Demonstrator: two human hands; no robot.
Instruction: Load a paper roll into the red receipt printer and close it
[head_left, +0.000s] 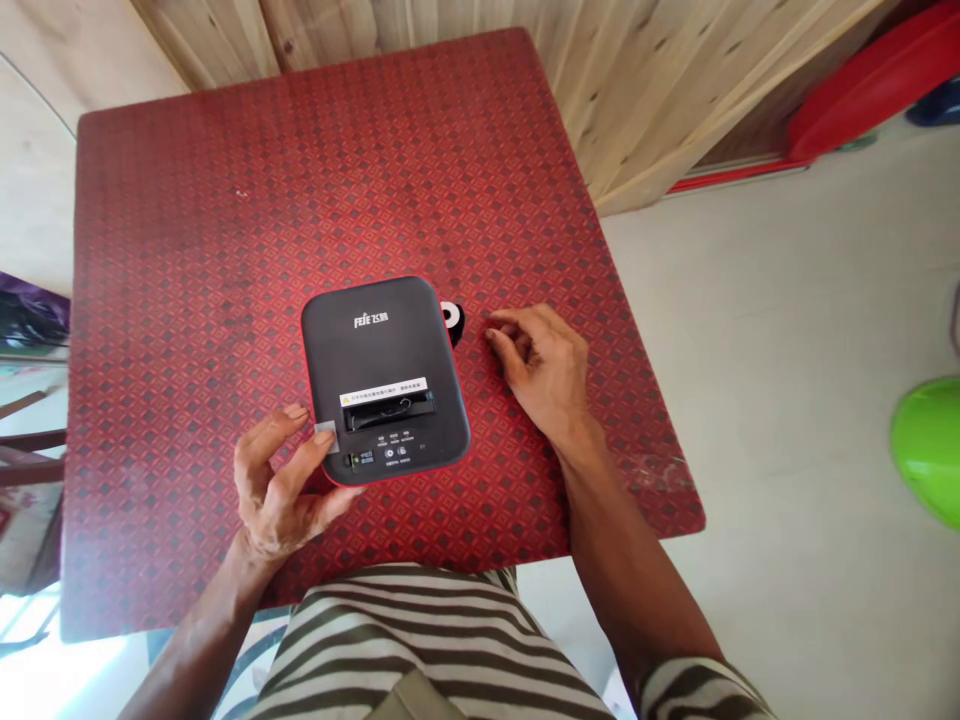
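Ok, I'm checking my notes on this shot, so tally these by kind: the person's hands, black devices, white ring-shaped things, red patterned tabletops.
Hands: 2, the left hand and right hand
Black device: 1
White ring-shaped thing, partly hidden: 1
Red patterned tabletop: 1
Total: 5

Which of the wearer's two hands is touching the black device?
The left hand: its fingers meet the black device around the near-left corner. The right hand is apart, off to the device's right, with a visible gap between.
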